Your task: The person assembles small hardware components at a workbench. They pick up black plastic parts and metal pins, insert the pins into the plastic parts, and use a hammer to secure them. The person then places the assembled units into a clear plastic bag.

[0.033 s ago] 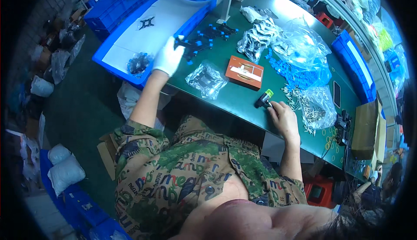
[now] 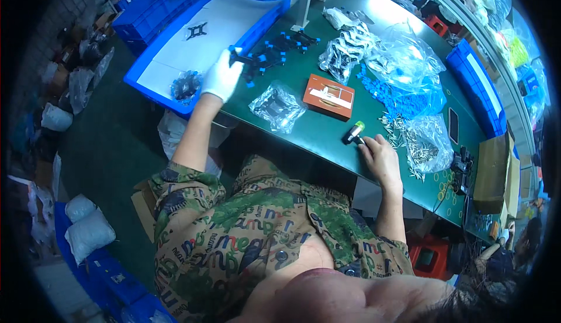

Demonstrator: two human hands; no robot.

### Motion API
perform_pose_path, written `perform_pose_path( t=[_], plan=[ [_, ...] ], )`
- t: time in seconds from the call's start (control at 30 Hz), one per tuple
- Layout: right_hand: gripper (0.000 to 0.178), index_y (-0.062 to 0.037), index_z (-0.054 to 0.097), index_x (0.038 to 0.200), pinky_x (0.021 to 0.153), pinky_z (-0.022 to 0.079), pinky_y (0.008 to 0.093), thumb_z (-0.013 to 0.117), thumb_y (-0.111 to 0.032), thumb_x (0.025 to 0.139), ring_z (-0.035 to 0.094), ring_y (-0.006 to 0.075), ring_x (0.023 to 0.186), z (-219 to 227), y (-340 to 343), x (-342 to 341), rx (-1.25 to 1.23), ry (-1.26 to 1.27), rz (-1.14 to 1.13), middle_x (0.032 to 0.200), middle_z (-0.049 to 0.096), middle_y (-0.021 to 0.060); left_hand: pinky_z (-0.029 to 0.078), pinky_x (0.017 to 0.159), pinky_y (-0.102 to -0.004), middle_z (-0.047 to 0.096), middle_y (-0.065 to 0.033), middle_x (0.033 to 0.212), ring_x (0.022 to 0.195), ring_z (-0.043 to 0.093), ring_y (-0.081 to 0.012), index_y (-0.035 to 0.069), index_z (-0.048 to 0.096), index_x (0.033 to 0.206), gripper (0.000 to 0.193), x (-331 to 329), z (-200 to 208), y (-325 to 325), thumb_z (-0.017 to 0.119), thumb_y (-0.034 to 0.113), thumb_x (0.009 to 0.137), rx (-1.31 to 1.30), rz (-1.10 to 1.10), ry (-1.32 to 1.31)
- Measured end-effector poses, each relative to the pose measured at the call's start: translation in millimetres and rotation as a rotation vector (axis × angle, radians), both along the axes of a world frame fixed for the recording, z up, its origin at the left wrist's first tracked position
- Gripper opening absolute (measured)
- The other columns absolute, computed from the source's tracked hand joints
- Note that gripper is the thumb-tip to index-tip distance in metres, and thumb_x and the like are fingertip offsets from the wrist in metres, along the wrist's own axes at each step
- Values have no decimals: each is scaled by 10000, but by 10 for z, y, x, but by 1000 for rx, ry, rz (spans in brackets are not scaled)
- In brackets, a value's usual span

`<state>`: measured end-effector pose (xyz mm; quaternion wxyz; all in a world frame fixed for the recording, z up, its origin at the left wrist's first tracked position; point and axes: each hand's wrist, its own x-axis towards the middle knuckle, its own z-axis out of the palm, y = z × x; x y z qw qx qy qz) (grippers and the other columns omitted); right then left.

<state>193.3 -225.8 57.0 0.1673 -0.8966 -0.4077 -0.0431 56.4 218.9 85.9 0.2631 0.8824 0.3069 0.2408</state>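
Observation:
My left hand (image 2: 224,77), in a white glove, is closed on a black bracket with blue tips (image 2: 238,56), above the table's edge beside the white-lined tray. Part of the bracket is hidden behind the fingers. More black brackets with blue tips (image 2: 272,54) lie in a row to its right. My bare right hand (image 2: 381,158) grips the thin handle of a small mallet (image 2: 354,132) with a black and yellow-green head, low over the table. Between the hands lie a clear bag of black parts (image 2: 279,108) and a reddish-brown box (image 2: 329,96).
A blue tray (image 2: 153,97) lined with white holds a black bracket (image 2: 197,30) and a bagged bundle (image 2: 187,86). Beyond my right hand are small blue caps (image 2: 383,95), metal pins (image 2: 422,148) in and around a bag, and a phone (image 2: 453,126). A metal post (image 2: 305,2) rises at the back.
My left hand has shifted slightly left with the bracket in it. The mallet's head has turned a little in my right hand, which stays nearly in place.

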Motion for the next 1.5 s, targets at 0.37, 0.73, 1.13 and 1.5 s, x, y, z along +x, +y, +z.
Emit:
perform_pose_path(
  t=[0.37,0.73,1.13,1.5],
  plan=[
    [219,-62,693,1043,753,525,460,700,-251,934,654,349,887,-132,16,-46,59,-65,-23,906,631,137,492,973,-546,668,-301,1202,1120,644,-471,42,538,1331,464,127,-206,24,501,326,966,77,50,397],
    [240,-79,689,1073,764,527,446,692,-277,936,645,329,913,-199,26,-71,48,-79,-45,931,627,117,552,915,-486,705,-180,1093,1041,682,-374,159,742,1146,349,277,-381,-71,634,101,819,352,60,136],
    [236,-77,690,1070,767,523,446,697,-269,933,639,332,907,-164,57,-103,38,-64,-52,922,621,117,514,869,-426,746,-72,1080,1005,693,-257,178,793,1017,231,250,-549,-38,618,124,876,785,-201,22],
    [255,-61,683,1115,826,474,440,731,-190,901,611,325,958,-26,215,-240,179,-125,57,976,623,108,507,823,-392,719,-57,941,940,670,-264,117,757,984,281,-475,-573,-1079,823,293,775,526,-579,-194]
  ],
)
